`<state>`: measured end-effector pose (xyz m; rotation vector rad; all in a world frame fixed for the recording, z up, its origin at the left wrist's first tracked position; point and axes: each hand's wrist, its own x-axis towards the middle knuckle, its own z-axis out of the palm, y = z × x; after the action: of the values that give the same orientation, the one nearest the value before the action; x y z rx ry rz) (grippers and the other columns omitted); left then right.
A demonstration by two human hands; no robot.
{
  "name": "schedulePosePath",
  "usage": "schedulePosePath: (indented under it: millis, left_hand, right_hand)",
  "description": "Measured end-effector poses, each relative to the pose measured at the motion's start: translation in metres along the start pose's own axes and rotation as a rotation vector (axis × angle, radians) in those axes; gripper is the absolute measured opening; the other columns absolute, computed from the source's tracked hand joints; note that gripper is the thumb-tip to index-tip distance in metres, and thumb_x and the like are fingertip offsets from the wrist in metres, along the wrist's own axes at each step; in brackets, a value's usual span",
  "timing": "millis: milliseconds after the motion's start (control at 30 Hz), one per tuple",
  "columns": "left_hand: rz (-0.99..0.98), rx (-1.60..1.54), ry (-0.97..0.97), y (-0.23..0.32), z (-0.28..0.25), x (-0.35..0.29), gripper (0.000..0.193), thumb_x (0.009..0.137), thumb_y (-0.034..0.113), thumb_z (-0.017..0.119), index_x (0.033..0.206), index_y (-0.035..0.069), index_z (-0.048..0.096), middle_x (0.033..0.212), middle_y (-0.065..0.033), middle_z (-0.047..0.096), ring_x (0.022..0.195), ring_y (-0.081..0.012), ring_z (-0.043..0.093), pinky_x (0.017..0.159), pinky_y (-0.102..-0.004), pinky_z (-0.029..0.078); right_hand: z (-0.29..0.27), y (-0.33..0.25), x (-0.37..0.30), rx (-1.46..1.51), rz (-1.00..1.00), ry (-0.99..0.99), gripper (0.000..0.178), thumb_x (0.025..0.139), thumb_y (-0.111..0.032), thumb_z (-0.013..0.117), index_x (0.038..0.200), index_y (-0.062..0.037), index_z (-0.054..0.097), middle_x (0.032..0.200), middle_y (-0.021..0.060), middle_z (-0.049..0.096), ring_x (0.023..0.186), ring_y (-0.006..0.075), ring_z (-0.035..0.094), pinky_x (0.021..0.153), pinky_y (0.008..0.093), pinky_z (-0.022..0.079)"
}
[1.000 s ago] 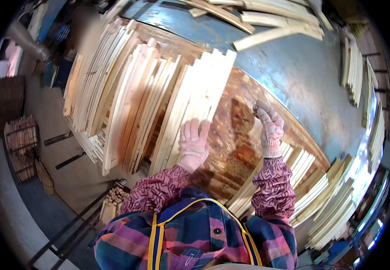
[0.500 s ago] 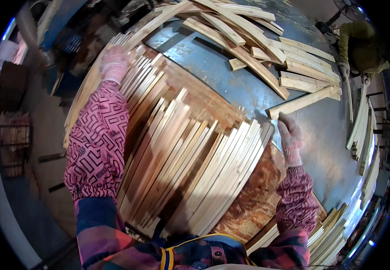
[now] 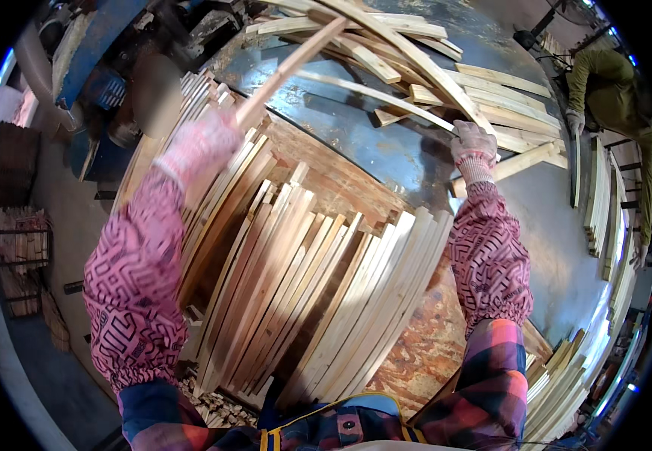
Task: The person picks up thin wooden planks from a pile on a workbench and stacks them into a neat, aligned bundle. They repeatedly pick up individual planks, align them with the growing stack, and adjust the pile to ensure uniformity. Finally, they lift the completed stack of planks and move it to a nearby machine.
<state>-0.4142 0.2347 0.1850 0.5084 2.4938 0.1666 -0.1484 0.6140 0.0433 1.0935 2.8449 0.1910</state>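
Note:
My left hand, in a pale glove and blurred by motion, is closed round one end of a narrow wooden strip that slants up and away. My right hand, also gloved, is closed at the near end of a thin pale wooden strip over the blue table. A longer board runs just behind that hand; whether it is touched, I cannot tell. Below and between my hands lie rows of wooden strips, side by side on a reddish-brown board.
A loose pile of boards covers the far part of the blue table. At the far right a person in olive clothing handles strips near more stacked wood. Machinery stands at the far left, with bundled wood beyond the floor.
My left hand has come nearer and right, lifting a strip off the left side. My right hand has moved up and away and closed on a thin strip. The other person's arm has lowered.

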Motion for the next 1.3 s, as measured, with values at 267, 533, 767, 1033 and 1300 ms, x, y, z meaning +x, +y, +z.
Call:
schedulePosePath:
  millis: [267,533,767,1033,1300]
  left_hand:
    - [0.123,-1.047,-0.206,-0.038,0.188,-0.218,0.052,0.093,0.013,0.063,0.144,0.006,0.053,0.086,-0.0052,0.067,0.059,-0.0113,0.060,0.052,-0.0253,0.054]
    - [0.130,-0.723,-0.052,-0.044,0.333,-0.299,0.064,0.094,0.006,0.060,0.155,0.012,0.042,0.117,-0.0104,0.070,0.095,-0.0218,0.067,0.085,-0.0341,0.056]
    - [0.271,-0.364,0.048,-0.063,0.345,-0.251,0.071,0.094,0.010,0.063,0.159,0.009,0.034,0.147,-0.0188,0.055,0.130,-0.0283,0.057,0.113,-0.0342,0.044]
    - [0.134,-0.221,-0.113,-0.053,0.315,-0.253,0.078,0.092,0.013,0.061,0.162,0.016,0.029,0.147,-0.0183,0.056,0.127,-0.0324,0.059,0.110,-0.0369,0.046]
    - [0.158,-0.398,-0.238,-0.043,0.326,-0.248,0.081,0.089,0.004,0.066,0.161,0.015,0.033,0.134,-0.0189,0.063,0.113,-0.0282,0.064,0.101,-0.0353,0.052]
  right_hand:
    - [-0.022,0.137,-0.253,0.483,0.195,-0.014,0.040,0.095,-0.027,0.061,0.134,-0.0190,0.065,0.110,0.0118,0.072,0.097,0.0259,0.068,0.086,0.0410,0.056]
    - [0.030,0.076,-0.539,2.227,0.609,-0.849,0.030,0.101,-0.022,0.062,0.121,0.0003,0.065,0.089,0.0108,0.070,0.071,0.0198,0.069,0.059,0.0308,0.058]
    - [0.059,-0.033,-0.550,2.548,0.889,-0.621,0.034,0.097,-0.007,0.059,0.130,0.0007,0.057,0.108,0.0149,0.068,0.092,0.0310,0.069,0.089,0.0463,0.060]
    - [0.042,-0.025,-0.544,2.419,0.794,-0.640,0.030,0.097,-0.012,0.062,0.121,0.0063,0.062,0.104,0.0177,0.070,0.093,0.0306,0.070,0.088,0.0416,0.059]
    - [0.015,-0.079,-0.543,1.191,0.506,-0.401,0.073,0.091,-0.027,0.067,0.154,-0.0063,0.035,0.124,0.0249,0.067,0.115,0.0361,0.066,0.101,0.0431,0.051]
